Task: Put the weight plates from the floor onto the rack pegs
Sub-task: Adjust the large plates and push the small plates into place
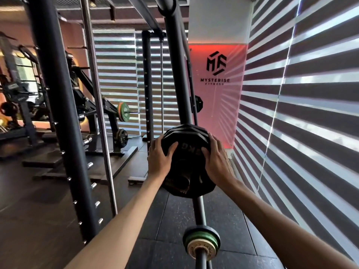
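Observation:
A black weight plate (187, 166) marked in kilograms sits at chest height against the dark rack upright (177, 74), with the end of a peg (184, 180) showing through its middle hole. More black plates are stacked right behind it. My left hand (162, 155) grips its left rim, thumb on the face. On the right rim my right hand (216, 159) holds it the same way.
Lower on the same upright, a second peg (202, 257) carries a green plate (202, 236) and a pale one. A black studded post (58, 105) and a chrome bar (97, 105) stand to the left. Striped blinds (301, 113) close in on the right. Gym machines stand at far left.

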`<action>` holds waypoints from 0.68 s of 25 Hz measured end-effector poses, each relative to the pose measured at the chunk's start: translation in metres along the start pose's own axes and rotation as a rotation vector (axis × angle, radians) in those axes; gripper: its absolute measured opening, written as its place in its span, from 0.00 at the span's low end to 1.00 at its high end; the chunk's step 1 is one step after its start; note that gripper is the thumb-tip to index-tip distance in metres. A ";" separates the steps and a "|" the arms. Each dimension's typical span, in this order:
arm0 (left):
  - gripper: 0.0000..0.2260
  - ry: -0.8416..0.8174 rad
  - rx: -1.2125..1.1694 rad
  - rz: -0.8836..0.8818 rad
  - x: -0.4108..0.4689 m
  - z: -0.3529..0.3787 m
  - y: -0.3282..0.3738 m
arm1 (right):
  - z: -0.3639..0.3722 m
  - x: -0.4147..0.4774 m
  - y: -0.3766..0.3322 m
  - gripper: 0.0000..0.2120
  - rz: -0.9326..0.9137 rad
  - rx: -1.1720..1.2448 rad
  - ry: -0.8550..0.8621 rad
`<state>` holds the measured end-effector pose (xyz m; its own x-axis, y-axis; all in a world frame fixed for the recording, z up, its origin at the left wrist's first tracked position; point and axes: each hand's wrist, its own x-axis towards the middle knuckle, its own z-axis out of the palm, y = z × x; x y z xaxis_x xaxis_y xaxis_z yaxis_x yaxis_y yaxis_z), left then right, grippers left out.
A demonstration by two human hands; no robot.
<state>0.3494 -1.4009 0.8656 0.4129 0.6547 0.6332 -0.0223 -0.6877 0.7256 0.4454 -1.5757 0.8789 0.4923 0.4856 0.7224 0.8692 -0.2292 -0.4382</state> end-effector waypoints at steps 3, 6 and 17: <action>0.32 0.126 -0.014 0.033 -0.004 0.010 -0.002 | 0.008 0.004 0.004 0.21 -0.054 0.019 0.076; 0.34 0.195 0.005 -0.024 -0.006 0.018 -0.001 | 0.012 0.014 0.005 0.18 -0.058 -0.052 0.124; 0.25 0.365 -0.032 -0.013 -0.008 0.039 -0.019 | 0.024 0.034 0.020 0.16 -0.234 -0.267 0.254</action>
<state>0.3821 -1.4056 0.8366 0.0613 0.7363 0.6738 -0.0499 -0.6720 0.7389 0.4785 -1.5435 0.8823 0.2478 0.3351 0.9090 0.9239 -0.3640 -0.1176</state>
